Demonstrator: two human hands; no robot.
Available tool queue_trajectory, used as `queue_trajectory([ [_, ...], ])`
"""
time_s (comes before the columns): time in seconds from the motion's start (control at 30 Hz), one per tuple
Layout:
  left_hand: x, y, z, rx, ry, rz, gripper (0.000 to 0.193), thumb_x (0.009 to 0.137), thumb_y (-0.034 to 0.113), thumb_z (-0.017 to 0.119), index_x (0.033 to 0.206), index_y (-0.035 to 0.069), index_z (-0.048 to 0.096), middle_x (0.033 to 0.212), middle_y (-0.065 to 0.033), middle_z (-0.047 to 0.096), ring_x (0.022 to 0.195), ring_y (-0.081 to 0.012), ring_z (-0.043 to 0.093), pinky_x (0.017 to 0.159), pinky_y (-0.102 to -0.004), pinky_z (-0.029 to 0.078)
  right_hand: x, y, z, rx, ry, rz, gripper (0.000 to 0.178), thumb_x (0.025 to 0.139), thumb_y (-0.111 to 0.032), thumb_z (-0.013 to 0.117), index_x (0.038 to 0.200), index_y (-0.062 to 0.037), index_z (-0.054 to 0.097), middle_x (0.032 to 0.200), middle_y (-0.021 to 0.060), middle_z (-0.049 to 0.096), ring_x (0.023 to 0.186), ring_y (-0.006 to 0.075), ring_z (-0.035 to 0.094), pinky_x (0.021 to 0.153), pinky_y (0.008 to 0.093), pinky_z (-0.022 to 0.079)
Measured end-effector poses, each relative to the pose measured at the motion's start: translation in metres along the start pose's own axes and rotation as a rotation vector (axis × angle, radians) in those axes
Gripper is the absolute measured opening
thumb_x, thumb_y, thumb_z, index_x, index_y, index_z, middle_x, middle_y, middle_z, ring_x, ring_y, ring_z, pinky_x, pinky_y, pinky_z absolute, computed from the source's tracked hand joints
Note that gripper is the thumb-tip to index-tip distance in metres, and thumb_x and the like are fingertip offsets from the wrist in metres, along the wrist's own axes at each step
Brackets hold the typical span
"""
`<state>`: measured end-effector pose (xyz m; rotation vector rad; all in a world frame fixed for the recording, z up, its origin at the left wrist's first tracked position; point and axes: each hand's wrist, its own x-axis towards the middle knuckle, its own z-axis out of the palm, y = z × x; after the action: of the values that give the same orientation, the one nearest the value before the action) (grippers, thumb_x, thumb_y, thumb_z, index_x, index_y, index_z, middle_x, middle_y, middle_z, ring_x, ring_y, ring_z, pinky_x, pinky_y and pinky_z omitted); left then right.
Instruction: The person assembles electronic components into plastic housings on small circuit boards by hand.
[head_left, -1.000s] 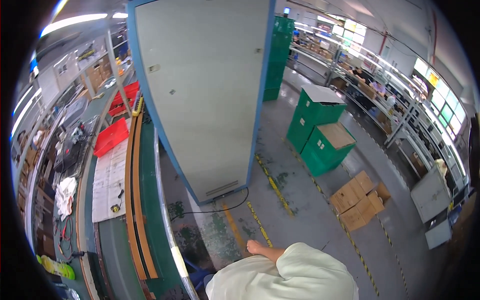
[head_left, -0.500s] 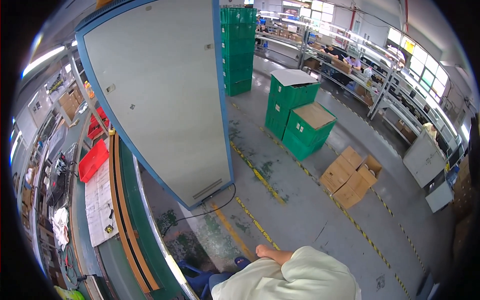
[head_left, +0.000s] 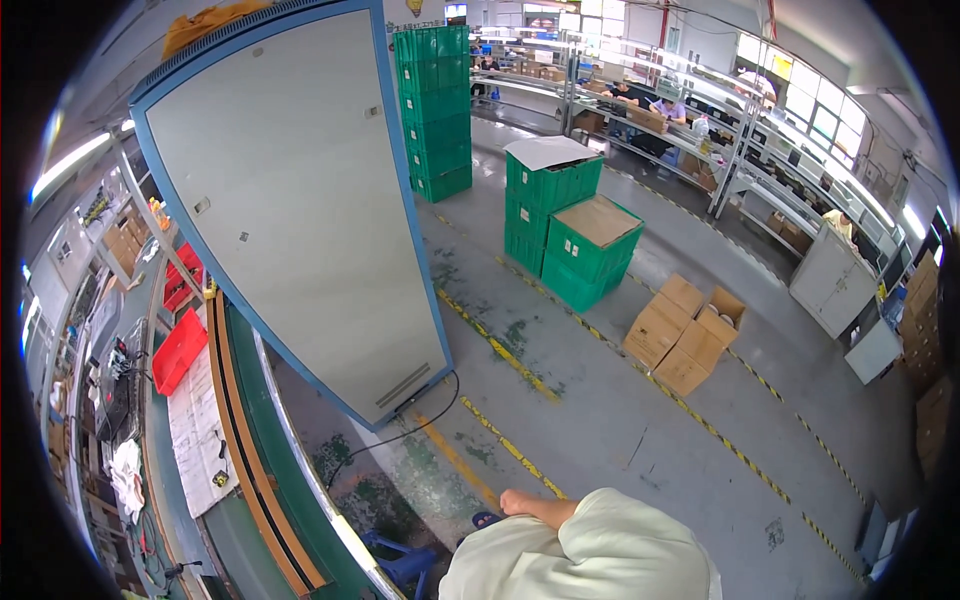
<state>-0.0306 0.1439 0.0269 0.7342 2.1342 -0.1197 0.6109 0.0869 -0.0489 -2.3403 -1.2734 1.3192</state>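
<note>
My right hand is at the bottom middle, its bare forearm reaching left from a pale sleeve across my front. Its fingers look curled into a fist, with nothing visible in them. My left hand is out of sight. Beneath the hand lies grey floor with a yellow-and-black line. Nearest on the left is a low blue stool, partly cut off by my clothing. A tall grey cabinet with a blue frame stands ahead to the left, apart from my hand. A black cable trails from its base.
On the left runs a long bench with a red bin and a white cloth. Green crates and cardboard boxes stand on the floor ahead right. People sit at far shelving. A grey metal cabinet is at right.
The view has shifted so that the tall cabinet, crates and boxes sit further left. More of the blue stool shows beside me. My right arm keeps nearly the same pose.
</note>
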Motion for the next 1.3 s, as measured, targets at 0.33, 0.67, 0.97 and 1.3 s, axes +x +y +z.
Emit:
queue_trajectory([
  [0.33,-0.151,0.043,-0.044,-0.186,-0.254,0.055,0.119,0.084,0.059,0.077,0.167,0.012,0.005,0.172,-0.0135,0.014,0.153,-0.0402,0.026,0.121,-0.0623,0.026,0.016,-0.014,0.019,0.041,-0.008,0.021,0.023,0.088,-0.017,0.064,0.104,-0.0062,0.078,0.113,0.0200,0.074,0.111,0.0416,0.069,0.091,0.0512,0.056],
  [0.67,-0.111,0.061,-0.054,-0.067,-0.336,0.164,0.110,0.088,0.057,0.073,0.165,0.013,0.008,0.170,-0.0102,0.017,0.153,-0.0388,0.023,0.121,-0.0615,0.025,0.030,-0.041,0.016,0.088,0.036,0.003,0.027,0.082,-0.014,0.067,0.107,-0.0175,0.077,0.114,0.0152,0.075,0.110,0.0358,0.071,0.091,0.0479,0.056],
  [0.97,-0.111,0.087,-0.068,0.027,-0.233,0.267,0.108,0.085,0.060,0.074,0.161,0.009,0.018,0.163,-0.0110,0.027,0.147,-0.0358,0.030,0.118,-0.0571,0.029,0.041,-0.035,0.020,0.080,0.105,-0.001,0.024,0.085,-0.014,0.064,0.101,-0.0065,0.079,0.109,0.0200,0.075,0.102,0.0397,0.073,0.086,0.0489,0.056],
  [1.3,-0.113,0.086,-0.074,0.122,-0.152,0.309,0.107,0.082,0.064,0.076,0.157,0.006,0.028,0.155,-0.0118,0.038,0.141,-0.0324,0.037,0.115,-0.0523,0.034,0.060,-0.019,0.022,0.041,0.062,-0.016,0.025,0.086,-0.014,0.063,0.101,-0.0021,0.078,0.110,0.0212,0.075,0.104,0.0390,0.072,0.087,0.0500,0.056],
])
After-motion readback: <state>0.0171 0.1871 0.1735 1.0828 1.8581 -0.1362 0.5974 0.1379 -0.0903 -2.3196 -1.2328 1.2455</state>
